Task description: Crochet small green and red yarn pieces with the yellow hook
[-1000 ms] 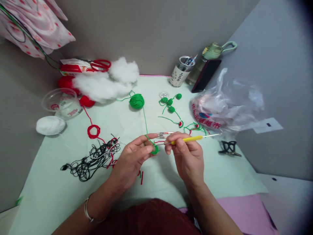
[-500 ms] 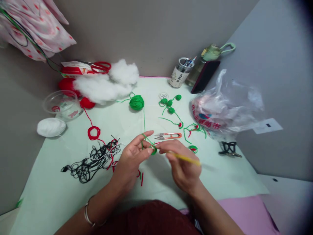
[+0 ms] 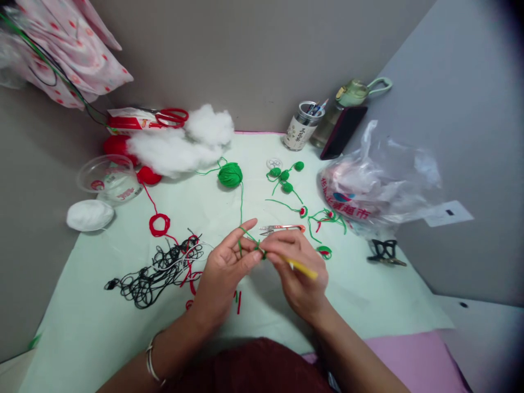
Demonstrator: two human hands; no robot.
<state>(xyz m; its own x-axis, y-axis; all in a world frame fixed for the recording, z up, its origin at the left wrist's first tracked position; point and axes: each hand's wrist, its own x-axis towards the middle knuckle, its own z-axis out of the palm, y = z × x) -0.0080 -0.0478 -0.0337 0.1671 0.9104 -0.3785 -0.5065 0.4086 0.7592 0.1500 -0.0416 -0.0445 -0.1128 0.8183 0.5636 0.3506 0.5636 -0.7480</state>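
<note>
Now the left hand [image 3: 223, 267] has its grip closed on a small green piece [image 3: 262, 252], thumb and middle fingers pinching it while the forefinger stretches out with the green strand [image 3: 241, 210] laid over it. The right hand [image 3: 301, 273] is closed around the yellow crochet hook [image 3: 303, 268], its fingertips meeting the left hand's over the worktop [image 3: 102, 322]. Half a second ago the green piece showed plainly as a round between the fingertips; now the right fingers cover most of it, and less of the hook shows. A second ago the hook lay level, pointing right over the thread snips [image 3: 282, 228]; now it slants down toward the wrist, and the snips lie uncovered just beyond the knuckles. The strand runs up to the green yarn ball [image 3: 230, 174], which has kept its place. A black cord tangle [image 3: 155, 270] lies left of the left hand. Of the containers, the tin [image 3: 301, 131] by the far wall holds pens; the clear plastic cup [image 3: 108, 177] at the left edge bears red print, and what it holds cannot be told; the crumpled plastic bag [image 3: 376, 185] on the right hides its contents.
</note>
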